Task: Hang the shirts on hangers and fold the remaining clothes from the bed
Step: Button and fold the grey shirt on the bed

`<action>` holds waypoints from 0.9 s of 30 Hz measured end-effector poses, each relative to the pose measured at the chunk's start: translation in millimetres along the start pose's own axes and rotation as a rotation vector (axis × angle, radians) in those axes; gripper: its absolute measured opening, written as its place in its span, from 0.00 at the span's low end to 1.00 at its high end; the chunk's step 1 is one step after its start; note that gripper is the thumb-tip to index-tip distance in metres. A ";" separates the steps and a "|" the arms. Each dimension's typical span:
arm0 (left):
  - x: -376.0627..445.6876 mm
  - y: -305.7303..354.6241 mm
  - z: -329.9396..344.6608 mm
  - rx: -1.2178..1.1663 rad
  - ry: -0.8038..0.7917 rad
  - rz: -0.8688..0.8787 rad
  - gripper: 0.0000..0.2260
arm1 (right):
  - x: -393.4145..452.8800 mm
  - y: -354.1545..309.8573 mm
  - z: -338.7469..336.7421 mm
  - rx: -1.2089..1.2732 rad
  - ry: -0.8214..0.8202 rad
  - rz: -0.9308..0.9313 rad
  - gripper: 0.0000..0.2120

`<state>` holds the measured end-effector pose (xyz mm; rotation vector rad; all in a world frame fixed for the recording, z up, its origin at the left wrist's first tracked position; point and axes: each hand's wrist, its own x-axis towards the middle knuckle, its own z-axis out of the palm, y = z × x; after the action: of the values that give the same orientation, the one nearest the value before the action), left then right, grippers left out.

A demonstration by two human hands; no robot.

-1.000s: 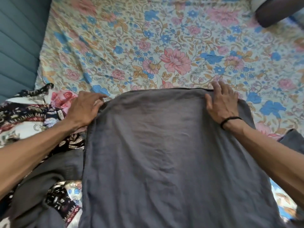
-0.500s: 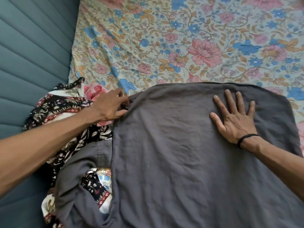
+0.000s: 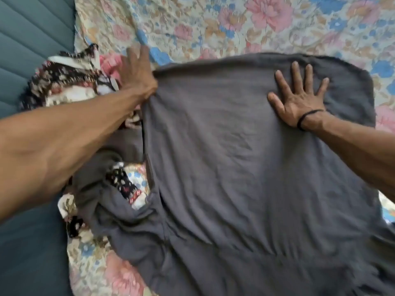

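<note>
closest to you, the grey garment (image 3: 245, 178) lies spread across the floral bedsheet (image 3: 213, 28), its near end bunched and creased toward the lower edge of the view, with a rumpled sleeve or flap twisted off to your left. through the gap in that bunched part shows a strip of the dark patterned garment (image 3: 64, 82), which lies mostly under your left forearm and spreads out toward the teal quilted surface (image 3: 27, 50) on the left. your right hand (image 3: 299, 99) rests flat on the grey cloth near its far right corner, fingers splayed wide, palm down, a black band (image 3: 307, 118) around the wrist. your left hand (image 3: 136, 73) sits at the far left corner of the grey cloth, fingers stretched out past the edge over the patterned garment and sheet; it is blurred, so you cannot tell whether it grips the corner or only presses there. beyond both hands the far hem of the grey cloth runs roughly straight across, and the flowered sheet fills the rest.
</note>
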<state>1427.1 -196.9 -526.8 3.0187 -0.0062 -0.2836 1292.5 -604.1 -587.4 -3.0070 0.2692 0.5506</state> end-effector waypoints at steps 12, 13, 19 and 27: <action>-465.9 -109.4 84.6 -0.206 -0.055 -0.579 0.22 | -276.7 26.7 102.0 0.034 0.087 -0.255 0.33; -476.3 -123.6 83.6 -0.258 -0.035 -0.710 0.22 | -276.0 39.3 99.6 0.053 0.093 -0.127 0.33; -551.3 -57.6 81.5 -0.542 -0.226 -0.876 0.28 | -396.3 34.3 98.0 0.531 0.478 0.476 0.18; -608.8 -8.0 120.9 -0.979 0.091 -1.044 0.21 | -553.3 -10.7 156.7 1.359 0.072 1.033 0.29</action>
<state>806.4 -193.4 -532.8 1.8100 1.2861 -0.1387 731.2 -489.7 -535.4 -1.4030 1.4652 0.1215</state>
